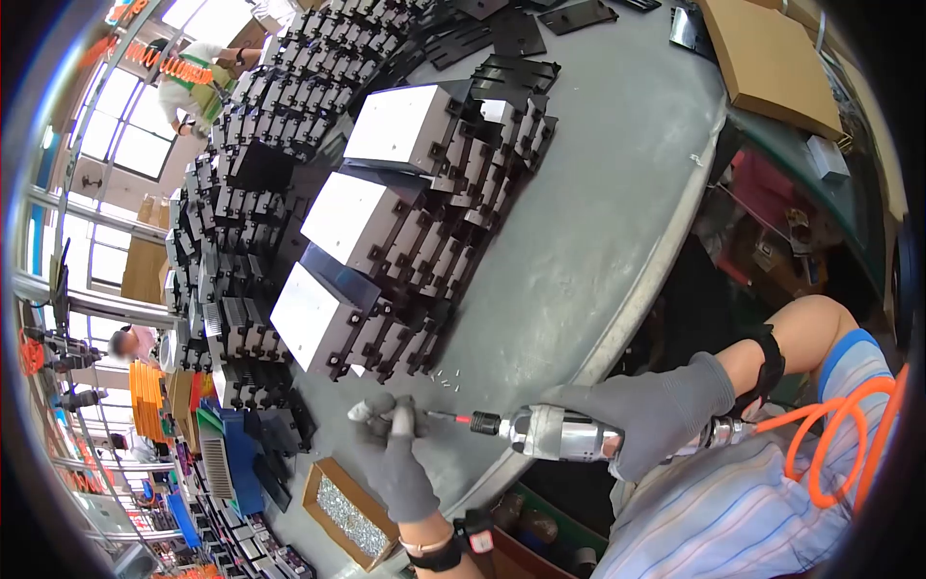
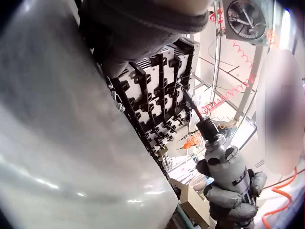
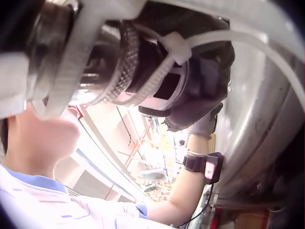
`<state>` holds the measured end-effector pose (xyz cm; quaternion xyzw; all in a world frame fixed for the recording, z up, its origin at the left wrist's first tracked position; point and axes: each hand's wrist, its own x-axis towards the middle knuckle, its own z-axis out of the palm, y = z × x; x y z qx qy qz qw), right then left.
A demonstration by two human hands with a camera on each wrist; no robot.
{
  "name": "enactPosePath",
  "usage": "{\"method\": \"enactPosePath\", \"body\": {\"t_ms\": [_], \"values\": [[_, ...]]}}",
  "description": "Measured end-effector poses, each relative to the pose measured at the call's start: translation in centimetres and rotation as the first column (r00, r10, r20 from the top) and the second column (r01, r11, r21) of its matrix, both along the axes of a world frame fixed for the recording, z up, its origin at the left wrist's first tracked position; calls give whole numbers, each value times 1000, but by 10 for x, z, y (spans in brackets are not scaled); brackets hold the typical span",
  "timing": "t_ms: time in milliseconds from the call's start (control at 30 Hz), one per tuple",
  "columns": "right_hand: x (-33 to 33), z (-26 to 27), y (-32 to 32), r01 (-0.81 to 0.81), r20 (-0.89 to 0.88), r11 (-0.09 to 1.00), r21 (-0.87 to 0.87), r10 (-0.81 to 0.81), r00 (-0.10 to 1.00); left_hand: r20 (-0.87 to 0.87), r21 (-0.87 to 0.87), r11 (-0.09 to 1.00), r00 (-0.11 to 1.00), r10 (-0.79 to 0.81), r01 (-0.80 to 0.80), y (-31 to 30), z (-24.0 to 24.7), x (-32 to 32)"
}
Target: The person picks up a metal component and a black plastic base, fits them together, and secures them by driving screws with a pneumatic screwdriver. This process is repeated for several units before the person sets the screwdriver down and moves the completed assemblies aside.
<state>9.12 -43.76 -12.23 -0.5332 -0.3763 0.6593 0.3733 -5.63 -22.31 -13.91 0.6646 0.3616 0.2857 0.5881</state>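
Note:
The gloved right hand (image 1: 666,405) grips a metal power screwdriver (image 1: 564,434), whose red-collared bit points toward the left hand. In the left wrist view, its fingers (image 2: 226,198) wrap around the same tool. The gloved left hand (image 1: 397,463) is beside the bit's tip with fingers bent; whether it pinches something small cannot be seen. Loose small screws (image 1: 446,378) lie on the grey table (image 1: 598,212) just above the bit. Nearby stand rows of stacked white-and-black parts (image 1: 352,222). In the right wrist view the screwdriver (image 3: 109,67) fills the upper left.
A cardboard box of screws (image 1: 349,511) stands beside the left forearm. Black plates (image 1: 516,34) lie at the table's far end, near a large carton (image 1: 772,68). More stacked parts (image 1: 241,193) line the left side. An orange coiled hose (image 1: 820,425) trails from the tool.

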Motion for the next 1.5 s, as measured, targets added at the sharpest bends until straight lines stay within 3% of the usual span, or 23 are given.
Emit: {"method": "enactPosePath", "body": {"t_ms": [67,133,300,367,500,600,667,700,767,800,867,900,933,967,1067,1133,1167,1200,1233,1300,1333,1400,1500], "values": [[0,0,3,-62,-7,997,41,63,998,55,-84,996,998,-14,18,-3,1,-5],[0,1,4,-52,-16,998,39,52,998,159,-291,935,974,-162,203,-2,1,-12],[-6,-8,3,16,53,990,142,-24,998,110,-189,954,971,-215,232,-3,-1,-11],[-3,-6,7,-91,47,993,69,88,995,84,-207,950,971,-222,235,-3,0,-10],[-3,-6,7,-90,4,994,58,90,996,84,-236,939,968,-237,250,-4,3,-9],[-3,-22,8,-36,-157,993,109,53,986,133,-252,937,968,-214,241,-3,-4,-10],[-3,-28,10,-39,-548,994,103,90,831,247,-222,927,937,-245,301,1,-11,-13],[-4,-24,10,-39,-549,994,102,90,831,247,-224,927,938,-245,301,2,-11,-13],[-8,-13,8,-11,-108,988,151,28,994,190,-165,942,946,-261,293,1,-6,-14],[-7,3,9,-13,-108,988,152,30,994,190,-164,942,947,-260,292,-1,-2,-12],[-4,34,13,-106,352,994,-29,109,929,142,-212,958,976,-163,191,-6,5,-7],[-4,23,14,-110,353,994,-29,113,929,143,-212,959,977,-159,187,-6,5,-5],[-3,3,14,-41,-12,997,66,42,999,154,-181,969,978,-139,166,-6,4,-4],[-2,-3,17,59,-380,990,128,-6,925,167,-150,978,979,-120,145,-6,4,-3],[-9,-1,15,162,-170,949,270,-118,978,46,47,976,975,-215,213,5,9,-4],[-2,5,17,202,-190,946,254,-156,969,-27,100,963,968,-250,252,29,19,-5],[3,8,19,242,-212,941,237,-193,958,-7,431,896,993,-114,106,35,21,1],[6,10,21,242,-211,941,237,-193,958,55,704,709,998,10,-46,42,23,9],[8,12,24,251,-181,946,207,-215,960,57,703,710,998,11,-48,52,24,16],[7,14,29,257,-145,950,176,-233,962,-141,827,525,977,-157,204,71,25,30],[6,15,31,265,-135,949,172,-244,960,-137,827,526,978,-157,200,79,23,33],[5,15,34,281,-118,946,163,-264,957,-373,678,646,921,-109,351,87,22,39],[3,16,35,305,-167,939,160,-279,946,-369,561,751,917,-149,348,80,21,41]]}}
